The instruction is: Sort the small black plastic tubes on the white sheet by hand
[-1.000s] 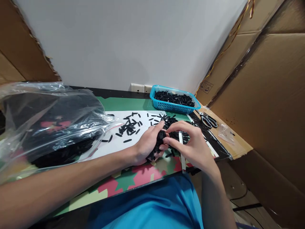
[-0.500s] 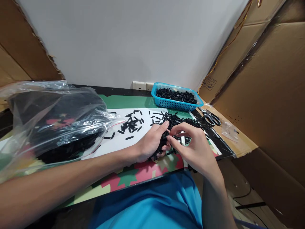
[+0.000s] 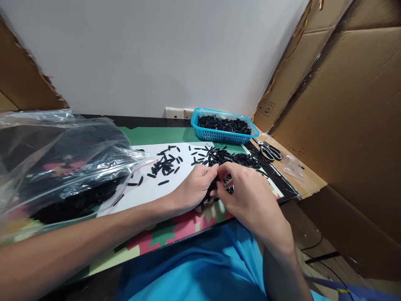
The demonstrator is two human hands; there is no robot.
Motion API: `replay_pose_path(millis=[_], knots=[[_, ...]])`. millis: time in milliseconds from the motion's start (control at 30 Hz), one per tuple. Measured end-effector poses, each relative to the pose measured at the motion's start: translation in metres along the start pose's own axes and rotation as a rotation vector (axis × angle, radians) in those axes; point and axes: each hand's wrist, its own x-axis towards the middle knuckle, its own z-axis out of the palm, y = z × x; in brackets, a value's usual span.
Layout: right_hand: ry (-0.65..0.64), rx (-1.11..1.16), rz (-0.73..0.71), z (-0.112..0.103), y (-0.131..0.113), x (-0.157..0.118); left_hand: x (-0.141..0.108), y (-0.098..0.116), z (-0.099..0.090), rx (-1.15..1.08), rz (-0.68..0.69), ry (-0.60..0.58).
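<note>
My left hand [image 3: 192, 187] is wrapped round a bundle of short, slim black pieces [image 3: 205, 200], whose lower ends stick out below the fingers. Thumb and fingers of my right hand [image 3: 250, 194] are pinched together against the bundle's right side; whatever lies between them is hidden. A heap of loose black pieces [image 3: 241, 160] spreads just behind both hands. More of them lie scattered [image 3: 166, 164] on the white sheet [image 3: 144, 197] to the left.
At the back stands a blue basket [image 3: 219, 136] filled with black pieces. A clear zip bag [image 3: 69, 179] with black contents covers the left side. Scissors [image 3: 267, 151] and a small plastic bag [image 3: 291, 165] lie right. Cardboard [image 3: 338, 104] walls the right side.
The view has shifted slightly, so everything sits further left. My right hand has turned over the bundle, its knuckles now hiding more of it. My left hand keeps its hold.
</note>
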Motion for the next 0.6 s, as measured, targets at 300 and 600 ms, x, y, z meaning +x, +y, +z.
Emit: replay_pose_path(millis=[300, 600], knots=[[0.093, -0.033, 0.039, 0.015, -0.003, -0.008, -0.001, 0.007, 0.006, -0.192, -0.079, 0.083], [0.174, 0.574, 0.204, 0.025, 0.018, -0.01, 0.0, 0.009, 0.0, -0.307, -0.109, -0.018]])
